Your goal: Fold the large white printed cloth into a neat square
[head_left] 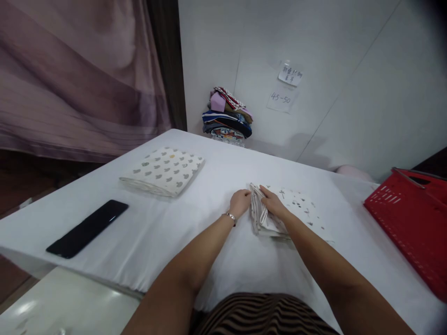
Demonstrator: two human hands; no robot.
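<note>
A white printed cloth (pixel 303 204) lies folded in layers on the white-covered table, its left side gathered into several folds. At its far left corner, my left hand (pixel 240 202) is closed with the fingertips pinching the edge. My right hand (pixel 271 202) grips a folded layer of the same cloth just to the right, thumb and fingers pressed together. The two hands are a short way apart. A second cloth (pixel 164 170), white with grey printed shapes, lies folded flat at the left, touched by neither hand.
A black phone-like slab (pixel 88 229) lies near the table's left front edge. On the right stands a red plastic basket (pixel 412 223). Behind the table's far edge rises a stack of folded fabrics (pixel 226 118). Paper notes (pixel 280 98) hang on the wall; a pinkish curtain (pixel 77 74) hangs at left.
</note>
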